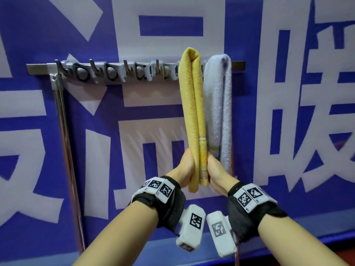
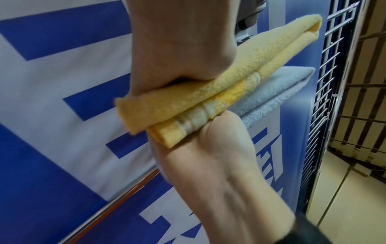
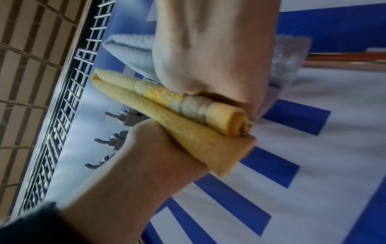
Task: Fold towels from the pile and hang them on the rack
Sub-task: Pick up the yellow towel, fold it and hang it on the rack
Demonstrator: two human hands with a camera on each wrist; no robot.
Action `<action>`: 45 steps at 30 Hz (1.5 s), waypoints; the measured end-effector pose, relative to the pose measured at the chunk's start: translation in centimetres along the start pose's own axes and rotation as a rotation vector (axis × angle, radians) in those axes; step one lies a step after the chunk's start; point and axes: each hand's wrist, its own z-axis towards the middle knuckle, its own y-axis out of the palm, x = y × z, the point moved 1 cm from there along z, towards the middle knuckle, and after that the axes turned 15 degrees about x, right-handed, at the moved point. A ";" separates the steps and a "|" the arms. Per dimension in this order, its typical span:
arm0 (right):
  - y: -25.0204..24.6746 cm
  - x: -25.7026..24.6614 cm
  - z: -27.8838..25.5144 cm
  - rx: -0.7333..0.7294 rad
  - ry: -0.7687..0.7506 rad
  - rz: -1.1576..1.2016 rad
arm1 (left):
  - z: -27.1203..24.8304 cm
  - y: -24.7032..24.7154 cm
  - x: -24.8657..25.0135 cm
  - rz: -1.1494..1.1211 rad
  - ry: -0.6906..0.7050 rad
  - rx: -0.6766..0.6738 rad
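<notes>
Banner [image 1: 96,169] of blue and white behind metal rack [image 1: 38,66]; fingers hidden, both hands [image 1: 187,169] flanking yellow towel [image 1: 192,104].

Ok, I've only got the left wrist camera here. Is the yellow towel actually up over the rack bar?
Observer: Yes. The head view shows the yellow towel with its fold looped over the rack bar and both ends hanging down.
Operator: Where does the grey one sit?
Observer: The grey towel hangs on the same bar, directly right of the yellow one and close against it.
Operator: Any room left on the bar?
Observer: The clips along the bar left of the yellow towel hold nothing.
</notes>
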 end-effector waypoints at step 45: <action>-1.5 3.8 -5.4 -0.246 -0.221 -0.632 | 0.0 -3.3 -2.7 0.062 -0.071 0.013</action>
